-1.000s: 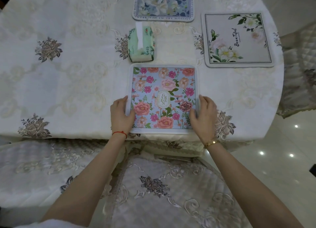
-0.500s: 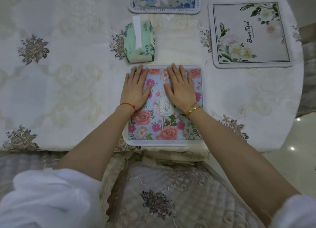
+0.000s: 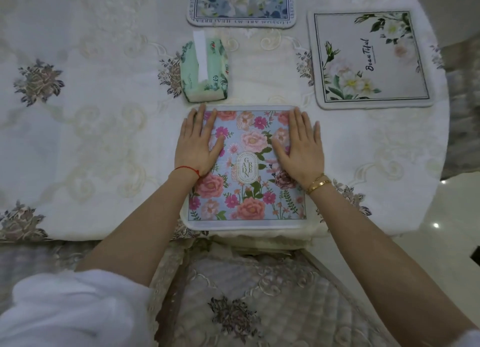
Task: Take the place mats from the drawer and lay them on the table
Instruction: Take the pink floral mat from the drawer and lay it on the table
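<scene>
pink roses cover the mat (image 3: 249, 170) that lies flat under both your hands, at the near edge of the table (image 3: 104, 138), squarely in front of you. your left hand (image 3: 198, 145) presses its far-left corner, your right hand (image 3: 298, 145) its far-right side, fingers straight and spread, gripping nothing. the mat looks nearly square, its sides running straight away from you, its near edge about level with the table's rim. two more mats sit farther off: the blue mat (image 3: 241, 3) straight ahead, the white mat (image 3: 368, 60) to the right. a tissue pack (image 3: 205, 71) lies just beyond your left fingertips, so any push away from you has little room.
</scene>
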### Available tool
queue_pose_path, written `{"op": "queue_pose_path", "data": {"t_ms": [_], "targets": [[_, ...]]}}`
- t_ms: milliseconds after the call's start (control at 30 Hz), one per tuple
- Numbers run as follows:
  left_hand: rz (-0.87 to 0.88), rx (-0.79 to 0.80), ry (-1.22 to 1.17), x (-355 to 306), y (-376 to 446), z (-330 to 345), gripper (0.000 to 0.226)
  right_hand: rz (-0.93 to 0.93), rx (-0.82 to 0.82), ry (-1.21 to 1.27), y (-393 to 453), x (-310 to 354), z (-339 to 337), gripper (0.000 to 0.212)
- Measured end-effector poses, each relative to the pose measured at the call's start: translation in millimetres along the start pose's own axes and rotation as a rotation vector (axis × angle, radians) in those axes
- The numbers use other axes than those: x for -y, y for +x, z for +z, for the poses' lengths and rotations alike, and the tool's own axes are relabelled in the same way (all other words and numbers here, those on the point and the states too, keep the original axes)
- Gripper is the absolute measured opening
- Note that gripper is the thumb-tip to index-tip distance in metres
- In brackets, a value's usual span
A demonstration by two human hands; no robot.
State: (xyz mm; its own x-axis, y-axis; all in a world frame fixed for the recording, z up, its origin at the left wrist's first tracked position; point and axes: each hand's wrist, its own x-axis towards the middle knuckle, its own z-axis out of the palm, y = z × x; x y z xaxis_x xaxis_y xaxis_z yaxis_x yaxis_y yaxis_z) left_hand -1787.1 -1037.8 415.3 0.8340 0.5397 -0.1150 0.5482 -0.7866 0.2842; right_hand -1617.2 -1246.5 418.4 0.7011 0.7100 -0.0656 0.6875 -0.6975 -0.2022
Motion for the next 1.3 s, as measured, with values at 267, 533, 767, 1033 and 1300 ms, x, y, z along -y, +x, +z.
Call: {"op": "queue_pose_path", "data": {"t_ms": [267,533,767,1033,1300], "targets": [[-0.006,-0.039,-0.109,-34,-63,-4,0.07,-0.131,0.05,0.087,-53,36,4,0.073],[-0.05,0.064,-0.095,-26,-94,11,0.084,-0.194,0.088,0.006,-66,27,6,0.078],[-0.093,0.144,-0.111,-26,-91,2,0.09,-0.074,0.118,0.017,-93,-4,-7,0.078],[-0.008,0.052,0.006,-34,-158,11,0.077,-0.156,0.122,0.034,-133,34,1,0.079],[-0.076,0.133,0.01,-23,-166,15,0.089,-0.175,0.132,-0.044,-142,20,0,0.084]]}}
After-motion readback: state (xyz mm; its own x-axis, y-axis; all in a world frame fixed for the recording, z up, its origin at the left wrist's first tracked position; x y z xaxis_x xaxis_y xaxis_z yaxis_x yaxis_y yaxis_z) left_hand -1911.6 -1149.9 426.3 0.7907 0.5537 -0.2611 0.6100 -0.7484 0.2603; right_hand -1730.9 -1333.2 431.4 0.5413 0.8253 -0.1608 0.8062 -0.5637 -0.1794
